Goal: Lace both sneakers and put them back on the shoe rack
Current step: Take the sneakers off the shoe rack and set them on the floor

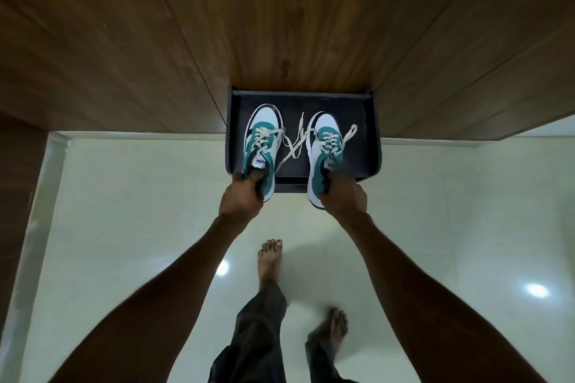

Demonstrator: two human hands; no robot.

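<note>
Two teal, white and black sneakers are held over the black shoe rack, toes pointing away from me. My left hand grips the heel of the left sneaker, fingers inside its opening. My right hand grips the heel of the right sneaker the same way. Both carry cream laces through their eyelets. Loose lace ends trail between the shoes onto the rack's top shelf, and another end sticks out at the right sneaker's right side. Whether the soles touch the shelf I cannot tell.
The rack stands against a brown wood-panelled wall. Below lies a glossy white tiled floor with light reflections. My bare feet and grey trouser legs are on the floor behind the rack. A wooden panel edge runs down the far left.
</note>
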